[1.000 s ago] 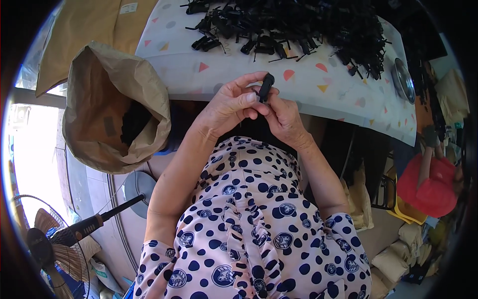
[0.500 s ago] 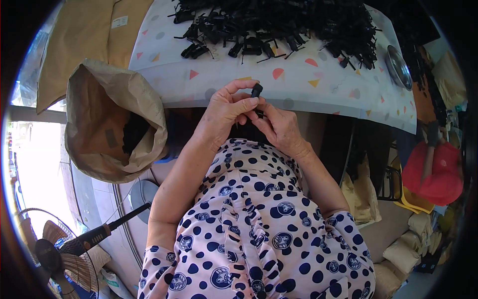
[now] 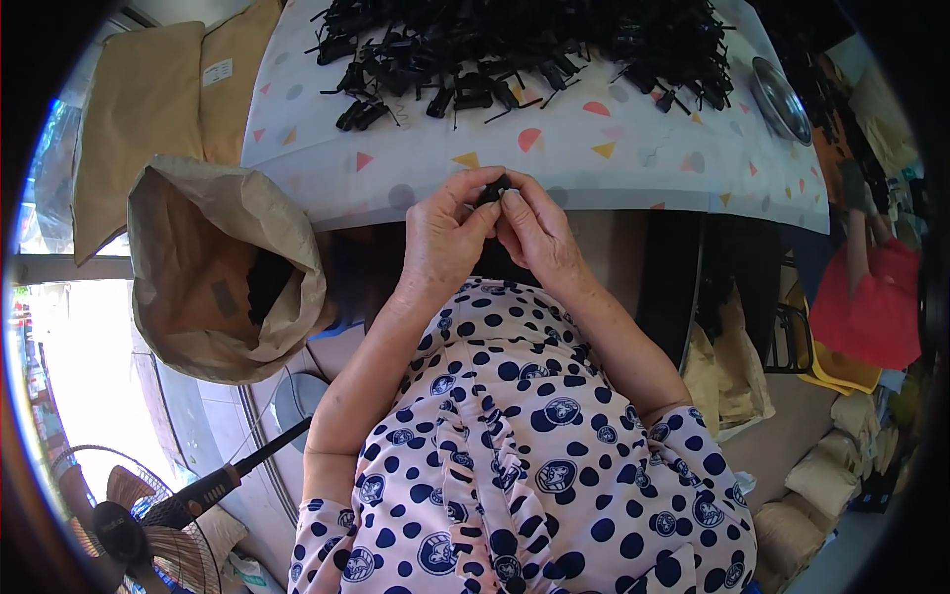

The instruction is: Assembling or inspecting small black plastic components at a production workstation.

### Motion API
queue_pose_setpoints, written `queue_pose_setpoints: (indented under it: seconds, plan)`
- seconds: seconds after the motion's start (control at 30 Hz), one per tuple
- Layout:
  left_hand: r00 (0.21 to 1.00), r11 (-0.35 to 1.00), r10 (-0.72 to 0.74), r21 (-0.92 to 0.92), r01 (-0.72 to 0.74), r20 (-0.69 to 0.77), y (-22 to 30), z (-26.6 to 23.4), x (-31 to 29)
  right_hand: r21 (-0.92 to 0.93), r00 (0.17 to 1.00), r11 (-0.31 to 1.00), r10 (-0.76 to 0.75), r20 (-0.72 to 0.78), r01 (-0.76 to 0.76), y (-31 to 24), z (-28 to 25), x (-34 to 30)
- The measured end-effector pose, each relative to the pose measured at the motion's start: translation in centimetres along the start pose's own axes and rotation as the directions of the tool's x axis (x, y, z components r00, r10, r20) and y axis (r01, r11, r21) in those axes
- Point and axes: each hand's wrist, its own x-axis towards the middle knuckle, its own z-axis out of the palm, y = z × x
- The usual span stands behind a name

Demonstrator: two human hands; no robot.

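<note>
seemingly, much is left: a heap of black plastic parts (image 3: 524, 49) covers the worktop (image 3: 673, 168) at twelve o'clock, some dark pieces (image 3: 267, 282) lie in the paper sack (image 3: 183, 332) near nine; left hand (image 3: 443, 238) and right hand (image 3: 539, 238) clamp their grip on one small black part (image 3: 494, 188).

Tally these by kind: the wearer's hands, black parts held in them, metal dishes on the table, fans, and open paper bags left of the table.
Hands, left hand and right hand: 2
Held black part: 1
Metal dish: 1
Fan: 1
Open paper bag: 1
Total: 6
Heaped black parts overlap too much to count.
</note>
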Motion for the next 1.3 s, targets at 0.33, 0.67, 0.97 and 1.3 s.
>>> queue_pose_setpoints:
  seconds: [0.33, 0.67, 0.97, 1.3]
  plan:
    - [0.972, 0.891, 0.225, 0.418, -0.178, -0.067, 1.8, 0.5, -0.7, 0.098, 0.998, 0.995, 0.014, -0.065, -0.007, 0.1, 1.2, 0.4]
    - [0.954, 0.745, 0.297, 0.634, -0.209, -0.034, 2.9, -1.3, 1.0, -0.085, 0.998, 0.996, -0.038, 0.048, 0.042, -0.5, 0.9, 3.9]
    - [0.995, 0.879, -0.101, -0.469, 0.092, 0.004, 3.7, -4.3, 3.4, -0.092, 0.992, 0.988, -0.118, 0.038, 0.121, -2.1, -0.4, 5.4]
    - [0.935, 0.670, -0.254, -0.652, 0.355, 0.249, 2.0, -4.5, 6.9, 0.331, 0.998, 0.943, 0.058, -0.024, -0.047, -1.1, -2.3, 8.2]
